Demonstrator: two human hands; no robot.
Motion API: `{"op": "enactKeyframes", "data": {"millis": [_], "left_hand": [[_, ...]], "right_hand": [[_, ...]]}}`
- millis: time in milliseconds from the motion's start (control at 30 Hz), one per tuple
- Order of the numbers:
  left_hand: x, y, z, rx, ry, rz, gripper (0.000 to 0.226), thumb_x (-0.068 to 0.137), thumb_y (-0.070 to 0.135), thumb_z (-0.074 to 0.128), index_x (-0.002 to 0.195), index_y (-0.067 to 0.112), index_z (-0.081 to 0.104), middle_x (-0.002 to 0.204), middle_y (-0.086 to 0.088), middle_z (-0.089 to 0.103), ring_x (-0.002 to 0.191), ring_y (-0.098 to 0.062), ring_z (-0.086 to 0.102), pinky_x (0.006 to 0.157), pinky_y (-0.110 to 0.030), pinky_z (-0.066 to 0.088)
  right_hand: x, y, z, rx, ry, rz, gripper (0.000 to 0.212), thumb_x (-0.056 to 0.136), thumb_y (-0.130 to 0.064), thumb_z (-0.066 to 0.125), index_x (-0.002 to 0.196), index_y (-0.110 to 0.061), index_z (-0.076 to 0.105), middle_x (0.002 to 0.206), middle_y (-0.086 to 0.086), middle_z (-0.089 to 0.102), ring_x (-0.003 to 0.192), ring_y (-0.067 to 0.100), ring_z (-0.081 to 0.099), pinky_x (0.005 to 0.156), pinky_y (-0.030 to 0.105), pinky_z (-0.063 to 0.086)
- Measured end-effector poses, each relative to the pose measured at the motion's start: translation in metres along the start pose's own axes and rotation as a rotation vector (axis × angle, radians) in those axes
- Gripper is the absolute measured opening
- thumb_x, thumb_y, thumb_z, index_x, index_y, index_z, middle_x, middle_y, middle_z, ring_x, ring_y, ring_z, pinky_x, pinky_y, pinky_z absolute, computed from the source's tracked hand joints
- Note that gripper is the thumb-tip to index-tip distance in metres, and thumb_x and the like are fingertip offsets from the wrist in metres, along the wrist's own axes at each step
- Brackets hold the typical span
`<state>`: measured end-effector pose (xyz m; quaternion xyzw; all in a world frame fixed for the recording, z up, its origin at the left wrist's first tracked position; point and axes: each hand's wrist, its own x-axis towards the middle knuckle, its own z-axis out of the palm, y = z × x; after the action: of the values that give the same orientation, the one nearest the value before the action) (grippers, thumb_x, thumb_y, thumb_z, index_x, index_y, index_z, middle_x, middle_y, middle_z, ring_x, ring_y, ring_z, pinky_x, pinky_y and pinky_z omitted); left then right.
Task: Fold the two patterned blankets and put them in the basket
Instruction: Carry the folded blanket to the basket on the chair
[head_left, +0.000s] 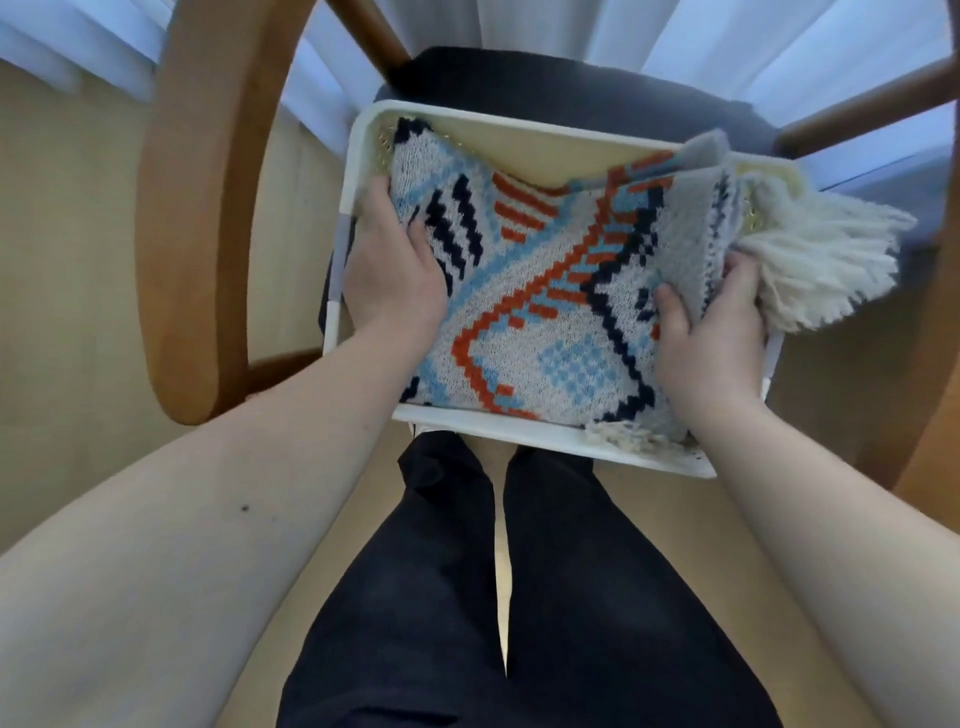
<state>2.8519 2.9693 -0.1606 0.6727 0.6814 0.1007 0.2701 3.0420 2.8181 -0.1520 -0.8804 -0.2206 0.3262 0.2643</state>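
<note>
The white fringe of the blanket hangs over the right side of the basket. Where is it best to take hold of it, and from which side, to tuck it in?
Grip the fringe near its root, where the tassels meet the knitted edge by the right hand, coming from the right, outside the basket. The loose ends splay outward over the rim, so a grip at the tips would probably gather only a few strands.

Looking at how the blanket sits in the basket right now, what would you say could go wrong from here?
The fringe and a folded layer hang over the basket's right rim, so they may stay outside or snag on it. The right hand pinches several layers; letting go could let the patterned blanket spring open. The basket rests on a chair seat, and pushing down with the left hand might shift it.
</note>
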Motion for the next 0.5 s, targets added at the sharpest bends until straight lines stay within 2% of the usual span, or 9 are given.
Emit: {"op": "enactKeyframes", "data": {"millis": [67, 100, 167, 200, 267, 333, 367, 433, 500], "left_hand": [[0.001, -0.002, 0.008, 0.063, -0.002, 0.049, 0.046, 0.103, 0.019, 0.043, 0.148, 0.018, 0.03, 0.139, -0.001, 0.049, 0.116, -0.015, 0.053, 0.092, -0.039, 0.05], [-0.001, -0.005, 0.013, 0.14, -0.014, 0.101, 0.056, 0.101, 0.015, 0.045, 0.152, 0.017, 0.022, 0.151, -0.009, 0.04, 0.13, -0.023, 0.047, 0.101, -0.042, 0.047], [-0.012, -0.012, 0.022, 0.356, -0.02, 0.263, 0.074, 0.094, 0.008, 0.049, 0.154, 0.013, 0.006, 0.162, -0.022, 0.018, 0.147, -0.036, 0.024, 0.118, -0.045, 0.027], [-0.017, -0.014, 0.024, 0.44, -0.01, 0.373, 0.076, 0.092, 0.008, 0.051, 0.154, 0.011, 0.007, 0.162, -0.025, 0.015, 0.149, -0.04, 0.017, 0.121, -0.046, 0.016], [-0.018, -0.013, 0.028, 0.577, -0.056, 0.562, 0.072, 0.096, 0.022, 0.05, 0.156, 0.008, 0.014, 0.163, -0.025, 0.013, 0.15, -0.042, 0.01, 0.123, -0.049, 0.003], [-0.005, -0.013, 0.032, 0.628, -0.194, 0.579, 0.074, 0.099, 0.044, 0.042, 0.158, 0.01, 0.012, 0.165, -0.02, 0.007, 0.152, -0.038, 0.003, 0.122, -0.047, -0.003], [0.007, -0.015, 0.036, 0.613, -0.243, 0.542, 0.078, 0.098, 0.05, 0.04, 0.159, 0.011, 0.01, 0.166, -0.019, 0.008, 0.153, -0.035, 0.004, 0.123, -0.046, -0.002], [0.03, -0.02, 0.044, 0.564, -0.323, 0.483, 0.086, 0.096, 0.058, 0.039, 0.159, 0.01, 0.007, 0.165, -0.016, 0.013, 0.153, -0.032, 0.009, 0.123, -0.043, 0.003], [0.039, -0.026, 0.053, 0.536, -0.378, 0.481, 0.09, 0.095, 0.062, 0.037, 0.159, 0.008, 0.003, 0.166, -0.016, 0.012, 0.153, -0.031, 0.01, 0.124, -0.043, 0.005]], "right_hand": [[0.004, 0.005, 0.009, -0.055, -0.004, 0.034, 0.051, 0.103, -0.033, 0.047, 0.148, -0.02, 0.026, 0.14, 0.0, 0.051, 0.121, 0.026, 0.053, 0.089, 0.027, 0.038], [0.005, 0.006, 0.013, -0.094, -0.006, 0.053, 0.053, 0.104, -0.035, 0.044, 0.15, -0.019, 0.023, 0.143, 0.005, 0.05, 0.12, 0.03, 0.055, 0.088, 0.032, 0.041], [0.006, 0.007, 0.017, -0.167, -0.014, 0.106, 0.055, 0.104, -0.035, 0.041, 0.152, -0.015, 0.02, 0.143, 0.011, 0.049, 0.117, 0.036, 0.056, 0.083, 0.035, 0.041], [0.005, 0.007, 0.018, -0.179, -0.001, 0.13, 0.056, 0.104, -0.032, 0.042, 0.152, -0.013, 0.02, 0.144, 0.012, 0.047, 0.119, 0.036, 0.054, 0.083, 0.034, 0.04], [-0.001, 0.001, 0.017, -0.153, 0.081, 0.117, 0.059, 0.101, -0.023, 0.047, 0.153, -0.014, 0.02, 0.148, 0.011, 0.042, 0.131, 0.031, 0.045, 0.097, 0.036, 0.039], [-0.02, -0.01, 0.017, -0.115, 0.199, 0.019, 0.067, 0.097, -0.017, 0.052, 0.154, -0.015, 0.018, 0.155, 0.011, 0.03, 0.143, 0.026, 0.03, 0.115, 0.038, 0.03], [-0.03, -0.018, 0.019, -0.116, 0.265, -0.055, 0.068, 0.095, -0.017, 0.054, 0.154, -0.011, 0.02, 0.156, 0.013, 0.027, 0.145, 0.027, 0.025, 0.119, 0.039, 0.024], [-0.033, -0.032, 0.027, -0.161, 0.382, -0.248, 0.065, 0.092, -0.02, 0.058, 0.149, -0.004, 0.031, 0.152, 0.018, 0.033, 0.144, 0.03, 0.027, 0.12, 0.038, 0.02], [-0.012, -0.041, 0.032, -0.296, 0.355, -0.359, 0.066, 0.091, -0.031, 0.061, 0.147, -0.004, 0.036, 0.151, 0.016, 0.037, 0.142, 0.031, 0.031, 0.119, 0.041, 0.022]]}}
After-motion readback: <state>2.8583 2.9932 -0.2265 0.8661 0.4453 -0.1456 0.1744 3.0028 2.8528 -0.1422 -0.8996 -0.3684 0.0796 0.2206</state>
